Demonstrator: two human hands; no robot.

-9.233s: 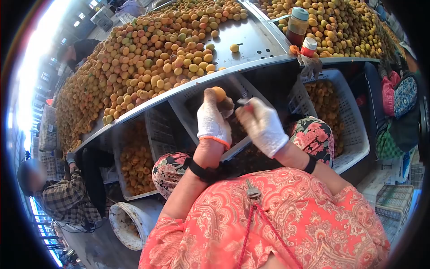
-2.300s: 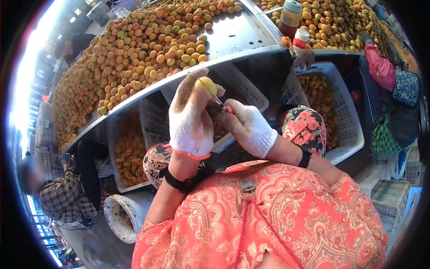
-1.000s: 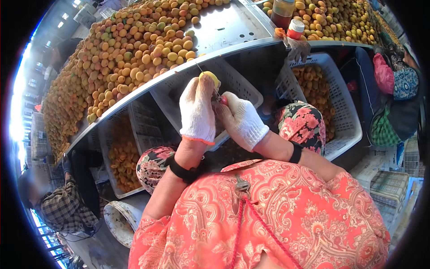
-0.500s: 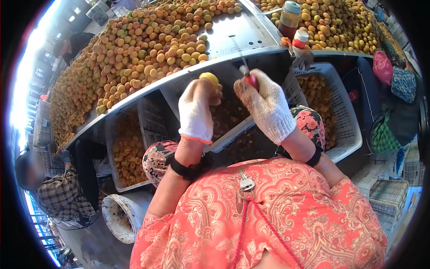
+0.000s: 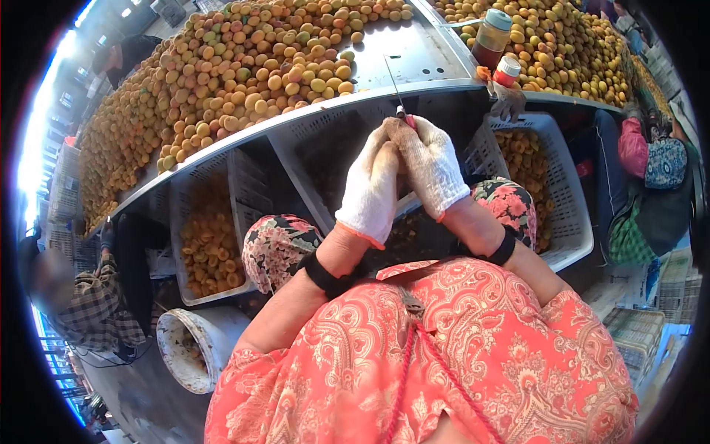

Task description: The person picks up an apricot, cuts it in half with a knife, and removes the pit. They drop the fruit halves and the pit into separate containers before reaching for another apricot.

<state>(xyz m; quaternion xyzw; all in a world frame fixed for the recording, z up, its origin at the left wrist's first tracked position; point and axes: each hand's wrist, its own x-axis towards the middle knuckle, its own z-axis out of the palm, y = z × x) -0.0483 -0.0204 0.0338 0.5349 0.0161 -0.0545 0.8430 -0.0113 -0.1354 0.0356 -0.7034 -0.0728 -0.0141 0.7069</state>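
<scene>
Both hands wear white gloves with brown-stained fingers and meet in front of the table edge. My right hand (image 5: 431,164) is closed round the red handle of a knife (image 5: 400,111), whose thin blade points up and away. Pressed against it, my left hand (image 5: 374,185) has its fingers curled; what they hold is hidden between the hands. Beyond them, a heap of apricots (image 5: 251,70) lies on the metal table (image 5: 403,55). Below the hands is a dark crate (image 5: 303,174).
Crates of apricot pieces stand at left (image 5: 238,285) and right (image 5: 580,222). A white bucket (image 5: 222,333) sits lower left. A jar (image 5: 491,37), a red bottle (image 5: 506,70) and a glove (image 5: 507,102) are by the table edge. People sit on both sides.
My left hand has moved right and my right hand slightly left, so they now touch. The yellow apricot seen in my left hand is now hidden. The knife blade has moved with my right hand.
</scene>
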